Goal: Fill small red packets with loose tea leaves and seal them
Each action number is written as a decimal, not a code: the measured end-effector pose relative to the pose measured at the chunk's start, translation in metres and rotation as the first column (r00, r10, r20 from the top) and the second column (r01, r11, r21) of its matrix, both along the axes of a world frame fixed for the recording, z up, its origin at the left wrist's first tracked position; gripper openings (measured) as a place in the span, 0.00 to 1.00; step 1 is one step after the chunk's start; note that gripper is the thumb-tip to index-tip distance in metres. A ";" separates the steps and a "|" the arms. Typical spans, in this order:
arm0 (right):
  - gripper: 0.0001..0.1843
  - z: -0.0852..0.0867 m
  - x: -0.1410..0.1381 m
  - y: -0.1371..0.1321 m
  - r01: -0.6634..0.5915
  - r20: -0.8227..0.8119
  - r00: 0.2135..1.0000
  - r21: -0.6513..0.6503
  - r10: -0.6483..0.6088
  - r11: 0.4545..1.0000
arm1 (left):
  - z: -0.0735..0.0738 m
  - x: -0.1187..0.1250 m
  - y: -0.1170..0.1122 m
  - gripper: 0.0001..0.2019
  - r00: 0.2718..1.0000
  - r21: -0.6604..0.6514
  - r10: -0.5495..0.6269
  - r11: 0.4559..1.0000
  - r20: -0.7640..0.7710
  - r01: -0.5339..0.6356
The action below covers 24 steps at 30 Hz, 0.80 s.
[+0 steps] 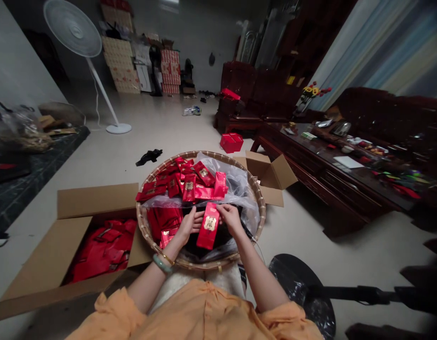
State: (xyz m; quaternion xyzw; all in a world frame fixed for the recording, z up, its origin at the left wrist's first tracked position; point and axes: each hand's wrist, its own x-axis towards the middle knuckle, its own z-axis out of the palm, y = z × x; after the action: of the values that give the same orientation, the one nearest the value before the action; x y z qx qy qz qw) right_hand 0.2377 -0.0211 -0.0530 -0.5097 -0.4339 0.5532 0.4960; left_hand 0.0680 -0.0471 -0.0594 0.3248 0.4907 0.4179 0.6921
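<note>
A red foil packet with a gold label (209,225) hangs over the front half of a round woven basket (261,208). My right hand (230,218) pinches its upper right corner. Just left of the packet, my left hand (190,225) is open, fingers stretched toward its edge; I cannot tell whether they touch it. Behind my hands, a heap of similar red packets (189,188) lies on clear plastic (236,182) in the basket. More flat red packets (165,221) lie at the basket's left, near my left wrist.
An open carton of red packets (101,250) stands at left, another open carton (264,172) at right behind the basket. A dark wooden table (303,160) runs along the right. A black round base (285,274) sits front right; a white fan (118,128) stands far left.
</note>
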 end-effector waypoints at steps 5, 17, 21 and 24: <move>0.11 0.021 0.015 0.030 0.209 -0.349 0.911 -0.064 -0.218 0.976 | -0.014 -0.022 0.005 0.15 0.924 0.173 0.346 0.932 -0.163 -0.319; 0.14 0.009 0.016 0.019 -0.331 0.121 0.921 -0.261 0.371 0.907 | -0.024 -0.044 0.042 0.04 0.787 -0.198 0.528 0.849 0.321 -0.489; 0.18 -0.004 0.018 0.020 -0.231 0.277 0.920 -0.189 0.278 0.954 | -0.021 -0.044 0.067 0.05 0.754 -0.236 0.553 0.833 0.355 -0.500; 0.24 -0.008 0.016 0.034 -0.166 0.216 0.957 -0.141 0.194 0.976 | -0.013 -0.047 0.082 0.07 0.756 -0.248 0.531 0.847 0.382 -0.470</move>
State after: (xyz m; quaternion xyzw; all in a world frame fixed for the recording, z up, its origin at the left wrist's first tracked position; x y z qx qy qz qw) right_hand 0.2535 0.0130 -0.0606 -0.5573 -0.4986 0.5590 0.3583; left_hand 0.0209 0.0348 -0.0721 0.0312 0.4191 0.6151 0.6671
